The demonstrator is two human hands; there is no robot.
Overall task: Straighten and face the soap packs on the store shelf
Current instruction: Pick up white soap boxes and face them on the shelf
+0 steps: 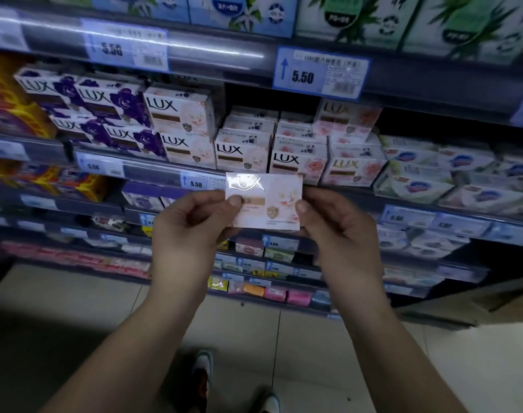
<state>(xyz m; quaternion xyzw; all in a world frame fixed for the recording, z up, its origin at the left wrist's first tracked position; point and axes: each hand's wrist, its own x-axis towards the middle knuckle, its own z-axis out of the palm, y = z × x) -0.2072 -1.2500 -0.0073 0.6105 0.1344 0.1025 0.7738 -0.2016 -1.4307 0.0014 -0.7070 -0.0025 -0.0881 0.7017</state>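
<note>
A white and pink LUX soap pack [267, 195] is held in front of the shelf, its front face toward me. My left hand [191, 231] pinches its left edge, thumb on the front. My right hand [334, 234] pinches its right edge the same way. Behind it, on the middle shelf [153, 171], stand rows of LUX packs: purple ones [105, 105] at left, white ones [179, 114] in the middle, pink rose ones [352, 168] at right. A dark gap [269, 96] opens above the lower middle stacks.
Green and white soap boxes [433, 174] fill the shelf's right end. Yellow and orange packs [12, 108] sit at far left. Blue price tags [319, 73] line the shelf rails. Lower shelves hold small coloured soaps [272, 293]. Tiled floor and my shoes [203, 368] lie below.
</note>
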